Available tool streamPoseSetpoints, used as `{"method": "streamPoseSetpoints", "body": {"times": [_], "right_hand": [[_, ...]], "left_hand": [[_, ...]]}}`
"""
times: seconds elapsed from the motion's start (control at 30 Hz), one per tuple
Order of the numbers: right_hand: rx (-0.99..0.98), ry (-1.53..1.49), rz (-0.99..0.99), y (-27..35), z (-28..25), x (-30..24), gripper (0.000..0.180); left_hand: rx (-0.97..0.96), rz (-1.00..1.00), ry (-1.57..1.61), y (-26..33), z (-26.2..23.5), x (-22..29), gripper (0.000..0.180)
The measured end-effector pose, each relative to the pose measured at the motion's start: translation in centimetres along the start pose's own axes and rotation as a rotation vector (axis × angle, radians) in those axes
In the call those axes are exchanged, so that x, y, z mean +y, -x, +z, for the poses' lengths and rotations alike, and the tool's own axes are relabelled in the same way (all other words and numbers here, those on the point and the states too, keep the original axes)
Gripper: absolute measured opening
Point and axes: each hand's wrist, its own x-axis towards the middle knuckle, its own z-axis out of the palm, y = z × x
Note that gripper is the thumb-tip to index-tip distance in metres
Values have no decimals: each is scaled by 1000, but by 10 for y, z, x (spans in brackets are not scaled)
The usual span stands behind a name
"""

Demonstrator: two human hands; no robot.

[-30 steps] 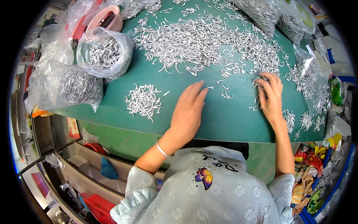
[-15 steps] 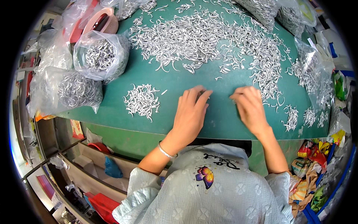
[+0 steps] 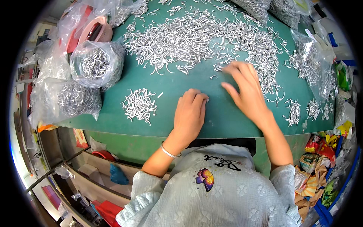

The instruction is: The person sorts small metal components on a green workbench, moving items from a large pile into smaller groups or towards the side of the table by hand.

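Observation:
Small curved silvery pieces (image 3: 174,41) lie in a wide heap on the green tabletop (image 3: 151,77). Near the front edge, my left hand (image 3: 189,115) is closed, thumb against the fingers, with a bit of a small silvery piece showing at the tips. My right hand (image 3: 247,94) is open, thumb spread away from slightly blurred fingers that reach to the loose pieces below the heap. One single curved piece (image 3: 213,77) lies just left of that hand. A smaller pile (image 3: 139,106) sits to the left of my left hand.
Clear plastic bags full of pieces (image 3: 97,64) stand at the left, with a pink container (image 3: 96,30) behind them. More filled bags (image 3: 312,64) line the right side. Three small piles, one of them here (image 3: 293,112), lie at the front right. A drawer (image 3: 98,172) juts out below the table.
My right hand has moved up and away from me toward the loose pieces, its fingers opening. My left hand's fingers have closed together. The view has shifted slightly.

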Motion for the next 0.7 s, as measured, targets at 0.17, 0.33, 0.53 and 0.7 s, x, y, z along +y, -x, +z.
{"method": "streamPoseSetpoints", "body": {"times": [0.17, 0.33, 0.53, 0.7], "right_hand": [[-1, 172, -145, -13, 34, 12, 28], [-132, -144, -187, 18, 9, 23, 24], [-41, -483, 470, 12, -23, 41, 15], [32, 156, 108, 19, -28, 17, 12]], "left_hand": [[21, 23, -55, -1, 1, 4, 17], [13, -16, -31, 8, -5, -8, 13], [5, -24, -3, 7, -13, 5, 16], [11, -50, -10, 9, -13, 6, 18]]}}
